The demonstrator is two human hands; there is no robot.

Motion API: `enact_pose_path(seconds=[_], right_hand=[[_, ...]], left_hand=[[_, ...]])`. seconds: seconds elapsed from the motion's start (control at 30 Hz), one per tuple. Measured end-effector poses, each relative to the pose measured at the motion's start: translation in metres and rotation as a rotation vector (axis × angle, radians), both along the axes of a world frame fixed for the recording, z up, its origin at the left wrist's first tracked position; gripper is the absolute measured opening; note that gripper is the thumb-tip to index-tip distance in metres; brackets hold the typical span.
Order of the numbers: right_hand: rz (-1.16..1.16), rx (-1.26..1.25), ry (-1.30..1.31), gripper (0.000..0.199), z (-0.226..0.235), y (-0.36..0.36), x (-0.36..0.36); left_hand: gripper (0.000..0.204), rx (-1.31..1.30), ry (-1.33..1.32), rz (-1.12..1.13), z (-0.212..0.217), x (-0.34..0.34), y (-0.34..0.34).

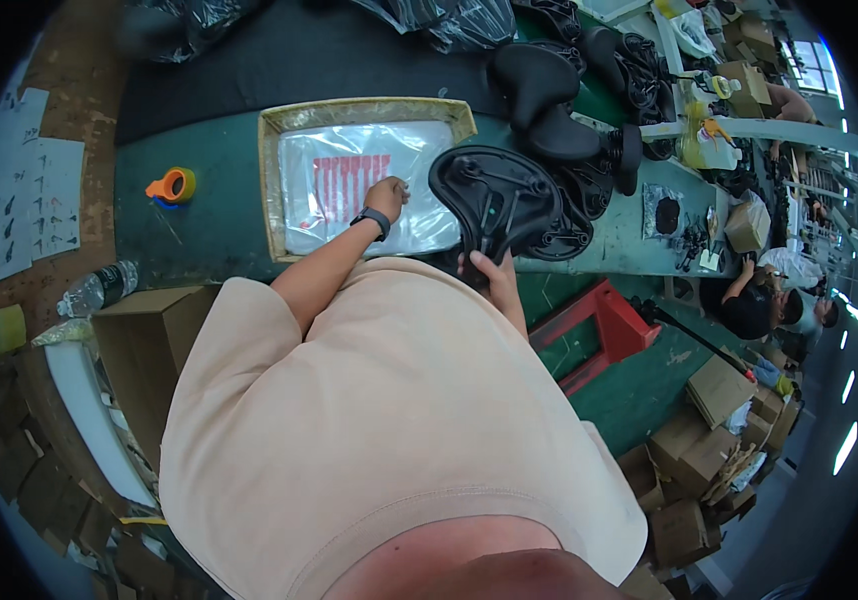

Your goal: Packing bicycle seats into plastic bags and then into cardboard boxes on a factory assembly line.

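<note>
In my right hand (494, 277) is a black bicycle saddle (499, 195), gripped by its narrow nose. Its underside, with moulded ribs and fittings, faces up. My left hand (386, 198), with a dark watch on the wrist, is over a stack of clear plastic bags (334, 215) with red print. Its fingers are curled together; whether they pinch a bag edge is too small to make out. A shallow yellowish tray (267, 185) holds the bags on the green table (224, 160). More black saddles (539, 90) are heaped just beyond and right of the held one.
An orange tape roll (181, 184) lies left of the tray. Black plastic-wrapped items (459, 25) sit at the table's far side. A plastic bottle (99, 288) and a cardboard box (149, 340) are at left; a red pallet jack (609, 325) stands right. Other people (744, 300) work farther right.
</note>
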State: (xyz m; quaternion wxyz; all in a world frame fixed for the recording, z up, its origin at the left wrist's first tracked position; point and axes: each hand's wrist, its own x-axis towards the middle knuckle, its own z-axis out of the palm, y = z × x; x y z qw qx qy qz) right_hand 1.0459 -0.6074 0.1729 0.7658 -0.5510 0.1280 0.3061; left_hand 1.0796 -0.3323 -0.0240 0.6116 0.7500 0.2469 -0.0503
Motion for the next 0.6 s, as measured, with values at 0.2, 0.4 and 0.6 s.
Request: enact_pose_path(seconds=[0.2,0.4,0.6], right_hand=[[0.151,-0.711,-0.568,0.102,-0.077,0.056,0.003],[0.383,-0.717,-0.922,0.117,-0.073,0.074,0.021],[0.312,-0.431,-0.463,0.1,-0.052,0.07,0.026]], left_hand=[[0.027,0.136,0.008,-0.033,0.0,-0.028,0.018],[0.024,-0.494,-0.318,0.446,0.056,-0.03,0.093],[0.019,-0.817,-0.303,0.461,0.149,-0.049,0.127]])
